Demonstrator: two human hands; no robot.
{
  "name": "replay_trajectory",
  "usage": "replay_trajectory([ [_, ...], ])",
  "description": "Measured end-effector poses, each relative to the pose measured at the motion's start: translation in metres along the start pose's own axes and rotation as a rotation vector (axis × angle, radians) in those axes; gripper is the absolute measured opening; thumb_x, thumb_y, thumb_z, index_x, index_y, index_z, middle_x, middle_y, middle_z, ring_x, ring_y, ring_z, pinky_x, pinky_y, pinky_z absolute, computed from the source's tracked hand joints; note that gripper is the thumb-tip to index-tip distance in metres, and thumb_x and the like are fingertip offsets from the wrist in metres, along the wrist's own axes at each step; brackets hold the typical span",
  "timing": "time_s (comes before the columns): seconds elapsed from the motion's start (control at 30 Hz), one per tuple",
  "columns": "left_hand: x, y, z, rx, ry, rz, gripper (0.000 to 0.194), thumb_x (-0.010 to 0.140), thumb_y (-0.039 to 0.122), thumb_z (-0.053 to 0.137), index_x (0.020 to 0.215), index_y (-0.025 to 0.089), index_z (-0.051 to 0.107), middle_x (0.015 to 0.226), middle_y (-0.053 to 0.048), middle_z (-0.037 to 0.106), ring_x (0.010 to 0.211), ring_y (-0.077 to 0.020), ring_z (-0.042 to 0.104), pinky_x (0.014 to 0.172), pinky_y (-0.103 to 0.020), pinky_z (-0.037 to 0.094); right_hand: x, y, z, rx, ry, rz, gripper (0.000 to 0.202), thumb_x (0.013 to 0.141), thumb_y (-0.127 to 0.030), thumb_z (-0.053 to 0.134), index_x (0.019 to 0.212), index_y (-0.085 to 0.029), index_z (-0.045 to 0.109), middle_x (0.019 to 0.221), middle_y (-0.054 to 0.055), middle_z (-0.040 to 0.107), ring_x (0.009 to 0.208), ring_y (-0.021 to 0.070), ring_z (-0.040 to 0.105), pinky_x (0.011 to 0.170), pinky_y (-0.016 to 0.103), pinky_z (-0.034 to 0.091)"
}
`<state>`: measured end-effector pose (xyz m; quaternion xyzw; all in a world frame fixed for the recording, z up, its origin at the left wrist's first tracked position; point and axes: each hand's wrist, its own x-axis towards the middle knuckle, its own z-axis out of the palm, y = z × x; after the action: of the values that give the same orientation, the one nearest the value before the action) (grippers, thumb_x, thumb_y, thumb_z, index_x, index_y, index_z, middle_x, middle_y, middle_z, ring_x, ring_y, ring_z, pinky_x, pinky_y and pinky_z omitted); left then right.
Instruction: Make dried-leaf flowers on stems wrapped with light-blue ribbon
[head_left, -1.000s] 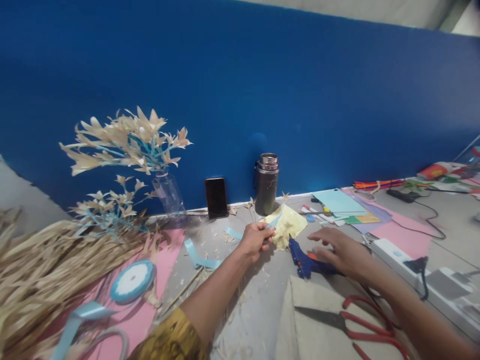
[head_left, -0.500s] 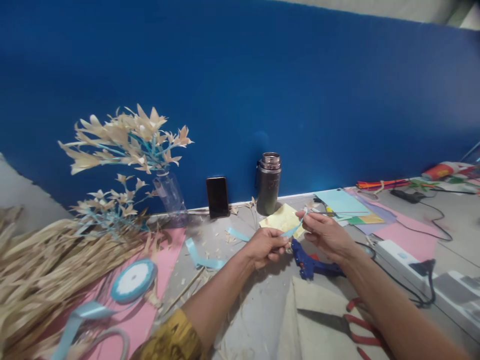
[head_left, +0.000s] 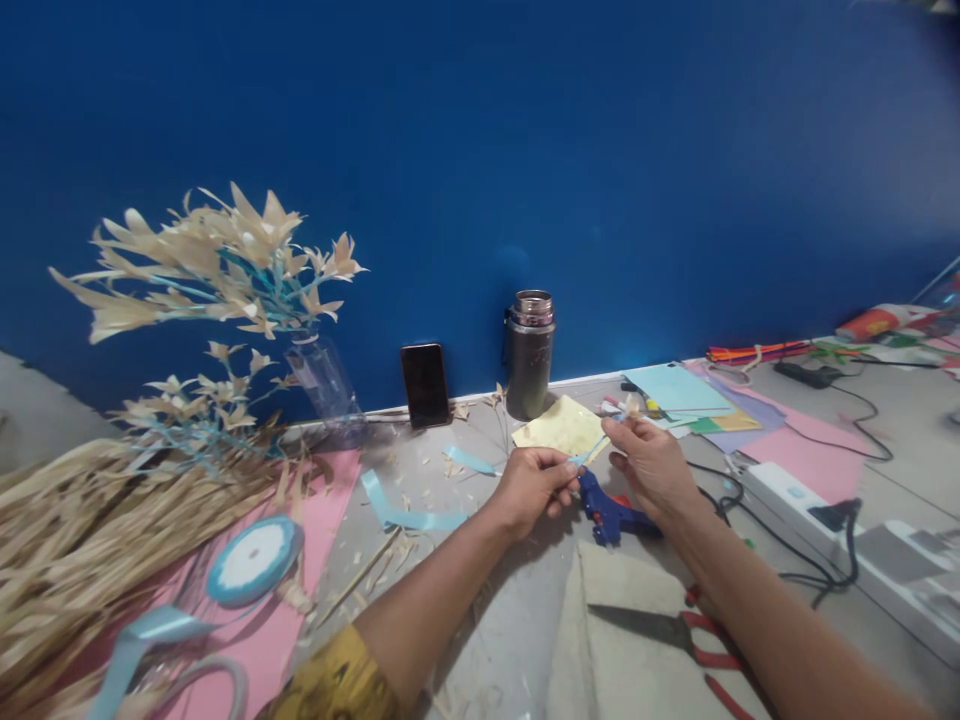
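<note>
My left hand (head_left: 534, 487) is closed, pinching a narrow strip of light blue ribbon (head_left: 594, 450) between thumb and fingers. Across from it, my right hand (head_left: 651, 462) is closed on a small pale artificial flower (head_left: 631, 408), whose petals poke out above the fingertips; its stem is mostly hidden. The ribbon stretches from the left fingers to the right ones. Just below both hands lies a blue glue gun (head_left: 609, 510) on the table. A yellow paper (head_left: 559, 427) lies behind the hands. Loose pieces of blue ribbon (head_left: 424, 520) lie left of my left hand.
Red-handled scissors (head_left: 709, 640) rest on a pale cloth-like sheet (head_left: 570, 650). Left are a ribbon spool (head_left: 255, 562), dried husks (head_left: 120, 540) and flowers in a clear bottle (head_left: 326, 375). A phone (head_left: 425, 385) and flask (head_left: 529, 355) stand by the wall. A power strip (head_left: 802, 510) lies right.
The ribbon between my hands looks narrower, and my right fingers have turned so the flower's petals show above them. The view has shifted slightly.
</note>
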<state>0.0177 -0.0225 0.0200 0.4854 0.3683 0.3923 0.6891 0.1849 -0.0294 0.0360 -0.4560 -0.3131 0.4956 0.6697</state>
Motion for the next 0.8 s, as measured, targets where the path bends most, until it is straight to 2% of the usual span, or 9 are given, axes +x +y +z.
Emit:
replay_trajectory([
  [0.13, -0.001, 0.003, -0.001, -0.129, -0.053, -0.132, 0.029, 0.065, 0.032, 0.084, 0.070, 0.009, 0.068, 0.061, -0.001, 0.060, 0.043, -0.0033, 0.044, 0.035, -0.016, 0.020, -0.003, -0.006, -0.003, 0.009, -0.168, 0.067, 0.041, 0.061, -0.049, 0.088, 0.086, -0.019, 0.075, 0.071, -0.002, 0.053, 0.061, 0.0103, 0.045, 0.049, 0.022, 0.041],
  [0.2, -0.001, 0.004, -0.002, -0.173, -0.091, -0.196, 0.027, 0.066, 0.029, 0.084, 0.072, 0.008, 0.068, 0.061, -0.001, 0.059, 0.043, -0.0032, 0.044, 0.035, -0.016, 0.019, -0.003, -0.005, -0.007, -0.009, -0.223, 0.075, 0.039, 0.062, -0.047, 0.088, 0.086, -0.018, 0.077, 0.073, 0.000, 0.056, 0.063, 0.0105, 0.046, 0.052, 0.023, 0.042],
  [0.27, -0.001, 0.004, -0.002, -0.194, -0.108, -0.222, 0.024, 0.069, 0.025, 0.083, 0.074, 0.007, 0.069, 0.061, -0.002, 0.060, 0.043, -0.0040, 0.046, 0.034, -0.015, 0.022, -0.001, -0.003, -0.011, -0.032, -0.203, 0.057, 0.034, 0.061, -0.044, 0.090, 0.078, -0.017, 0.076, 0.077, 0.001, 0.061, 0.064, 0.0101, 0.047, 0.053, 0.023, 0.041],
  [0.4, 0.000, 0.005, -0.002, -0.181, -0.081, -0.192, 0.018, 0.075, 0.022, 0.078, 0.075, 0.007, 0.069, 0.063, -0.004, 0.063, 0.044, -0.0065, 0.053, 0.036, -0.017, 0.038, 0.003, 0.000, -0.013, -0.038, -0.125, 0.012, 0.033, 0.056, -0.041, 0.092, 0.067, -0.016, 0.074, 0.085, 0.004, 0.067, 0.066, 0.0099, 0.048, 0.052, 0.023, 0.039],
  [0.53, -0.001, 0.006, -0.003, -0.135, -0.090, -0.199, 0.020, 0.075, 0.025, 0.079, 0.074, 0.009, 0.066, 0.068, -0.006, 0.068, 0.047, -0.0095, 0.059, 0.039, -0.019, 0.046, 0.003, 0.000, -0.012, -0.032, -0.064, -0.035, 0.036, 0.050, -0.042, 0.094, 0.065, -0.017, 0.073, 0.074, 0.002, 0.064, 0.063, 0.0103, 0.048, 0.050, 0.023, 0.037],
  [0.67, -0.003, 0.006, -0.002, -0.111, -0.091, -0.197, 0.020, 0.073, 0.023, 0.080, 0.077, 0.009, 0.067, 0.070, -0.008, 0.071, 0.048, -0.0109, 0.062, 0.039, -0.019, 0.047, 0.003, 0.001, -0.011, -0.027, -0.008, -0.090, 0.042, 0.048, -0.045, 0.094, 0.058, -0.020, 0.062, 0.060, -0.004, 0.051, 0.055, 0.0089, 0.043, 0.047, 0.024, 0.037],
  [0.8, -0.003, 0.006, -0.001, -0.093, -0.033, -0.183, 0.018, 0.074, 0.021, 0.078, 0.071, 0.010, 0.065, 0.066, -0.007, 0.071, 0.042, -0.0091, 0.058, 0.033, -0.017, 0.037, 0.003, 0.002, -0.010, -0.034, 0.009, -0.110, 0.045, 0.049, -0.046, 0.094, 0.059, -0.020, 0.059, 0.059, -0.005, 0.049, 0.053, 0.0083, 0.042, 0.045, 0.024, 0.036],
])
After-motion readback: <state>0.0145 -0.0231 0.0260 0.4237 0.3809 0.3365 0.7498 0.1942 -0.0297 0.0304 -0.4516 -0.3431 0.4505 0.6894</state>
